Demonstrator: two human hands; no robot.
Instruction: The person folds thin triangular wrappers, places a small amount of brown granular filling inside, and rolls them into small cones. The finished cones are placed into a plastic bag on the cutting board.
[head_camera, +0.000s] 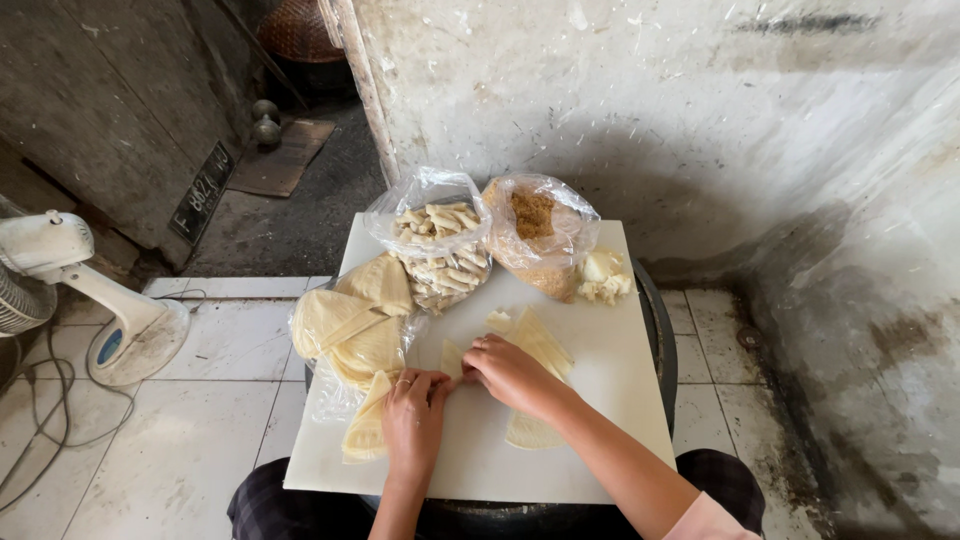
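The left hand (413, 410) and right hand (510, 370) pinch together one small dough wrapper (452, 357) (pale yellow) on the white board (600, 400).

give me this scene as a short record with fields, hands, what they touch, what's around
left hand: fingers pinched on a pale wrapper piece
right hand: pressing the same piece
surface: white board
left of hands: stack of wrappers on clear plastic
behind: bag of pale sticks, bag of brown crumbs, white chunks
floor: white fan
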